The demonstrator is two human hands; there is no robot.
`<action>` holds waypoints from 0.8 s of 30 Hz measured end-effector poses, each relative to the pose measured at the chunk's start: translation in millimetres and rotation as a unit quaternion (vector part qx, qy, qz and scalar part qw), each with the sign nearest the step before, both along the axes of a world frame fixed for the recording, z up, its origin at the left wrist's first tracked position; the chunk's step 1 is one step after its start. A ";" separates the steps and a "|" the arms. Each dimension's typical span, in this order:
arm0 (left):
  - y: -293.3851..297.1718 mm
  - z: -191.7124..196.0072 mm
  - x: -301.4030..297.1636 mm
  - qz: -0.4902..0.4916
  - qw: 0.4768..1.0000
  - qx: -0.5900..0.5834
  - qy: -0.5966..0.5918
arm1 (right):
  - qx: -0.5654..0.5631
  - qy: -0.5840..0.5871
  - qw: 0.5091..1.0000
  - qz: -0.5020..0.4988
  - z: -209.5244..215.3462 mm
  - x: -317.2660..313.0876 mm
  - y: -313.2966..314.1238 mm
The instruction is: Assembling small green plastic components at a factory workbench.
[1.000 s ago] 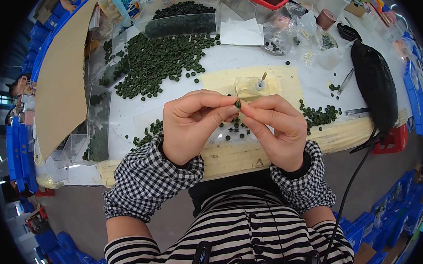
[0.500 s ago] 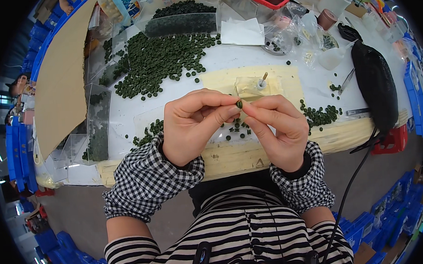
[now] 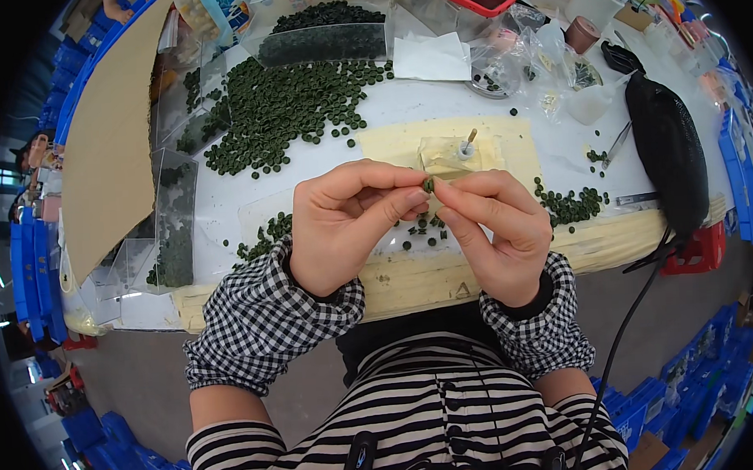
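While the left hand (image 3: 342, 224) pinches a small green disc (image 3: 428, 185), the right hand (image 3: 500, 233) touches it, grip unclear. Loose discs (image 3: 280, 108) heaped beyond

Sm. dk-green pc. (image 3: 427, 185), rd., pinched at fingertips of my L hand (image 3: 340, 224).
Partly hidden by fingers, R hand (image 3: 502, 228) right up at its side; exact tilt hard to tell; held just my side of the yellowish block (image 3: 440, 155).

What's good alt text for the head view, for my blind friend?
A person's left hand pinches a small dark green piece, with the right hand against it. Beyond lies a large pile of similar pieces on a white table.
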State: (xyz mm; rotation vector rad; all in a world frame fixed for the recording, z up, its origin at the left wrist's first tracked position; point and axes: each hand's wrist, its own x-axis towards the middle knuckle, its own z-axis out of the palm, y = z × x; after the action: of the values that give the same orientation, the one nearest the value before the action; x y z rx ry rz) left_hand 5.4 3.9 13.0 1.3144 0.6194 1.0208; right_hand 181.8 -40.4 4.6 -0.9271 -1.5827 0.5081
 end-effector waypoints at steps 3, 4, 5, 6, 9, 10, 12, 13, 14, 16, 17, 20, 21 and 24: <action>0.6 -1.3 0.1 -0.002 1.000 0.017 -0.004 | -0.001 0.000 1.000 0.000 0.0 0.0 -0.1; 0.4 -0.3 0.2 -0.002 1.000 0.018 0.000 | -0.002 -0.001 1.000 -0.001 -0.1 0.2 -0.2; 0.3 0.2 0.2 -0.002 1.000 0.020 0.003 | -0.002 -0.001 1.000 -0.002 -0.3 0.4 -0.3; 0.2 0.0 -0.1 0.000 1.000 0.021 0.004 | -0.002 -0.002 1.000 -0.002 -0.5 0.3 -0.4; 0.0 -0.5 -0.7 0.005 1.000 0.028 0.009 | -0.006 0.001 1.000 0.002 -1.3 0.1 -0.6; -0.1 -0.3 -0.6 0.007 0.999 0.032 0.011 | -0.008 0.002 1.000 0.004 -1.4 0.1 -0.9; -0.2 0.2 -0.5 0.011 0.999 0.037 0.015 | -0.007 0.002 1.000 0.004 -1.7 0.1 -0.8; -0.4 0.7 -0.4 0.014 0.999 0.038 0.016 | -0.006 0.002 1.000 0.004 -1.8 0.1 -0.5; -0.4 1.0 -0.3 0.017 0.999 0.039 0.017 | -0.007 0.004 1.000 0.005 -1.7 0.0 -0.4; 0.2 0.5 -0.1 0.018 0.999 0.046 0.019 | -0.009 0.010 1.000 0.007 -1.4 -0.1 -0.3; 0.5 0.2 0.0 0.018 0.998 0.049 0.020 | -0.010 0.010 1.000 0.006 -1.3 -0.2 -0.4; 0.5 0.2 0.6 0.019 0.998 0.057 0.021 | -0.014 0.012 1.000 0.007 -1.5 -0.3 -0.8; 0.6 -0.2 0.5 0.020 0.997 0.065 0.024 | -0.015 0.013 1.000 0.009 -2.2 -0.3 -0.8; 1.0 -1.3 0.3 0.024 0.995 0.088 0.034 | -0.017 0.016 1.000 0.011 -2.9 -0.6 -0.6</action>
State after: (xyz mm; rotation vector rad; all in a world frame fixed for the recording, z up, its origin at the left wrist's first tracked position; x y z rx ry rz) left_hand 5.7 5.0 11.7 1.5003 0.6260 1.0916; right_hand 181.2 -41.0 1.7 -0.9234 -1.5620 0.5635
